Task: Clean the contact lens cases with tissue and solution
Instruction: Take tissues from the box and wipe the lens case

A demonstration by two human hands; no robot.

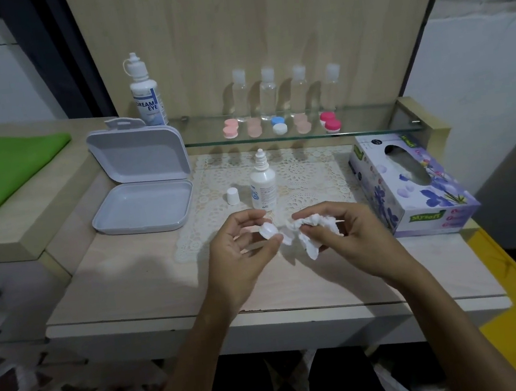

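My left hand (240, 249) pinches a white contact lens case (270, 230) between thumb and fingers above the table. Just to its right, my right hand (349, 233) grips a crumpled white tissue (307, 238) that touches the case. Behind the hands stands a small solution bottle (263, 183) with its nozzle bare, and its white cap (232, 195) sits to the left of it. Several more lens cases in pink, blue-and-white and red (279, 125) lie in a row on the glass shelf (372, 127).
An open white plastic box (142, 190) lies at the left. A large solution bottle (144, 92) and several clear bottles (268, 91) stand at the back. A floral tissue box (411, 183) sits at the right. A green cloth (3, 171) lies far left.
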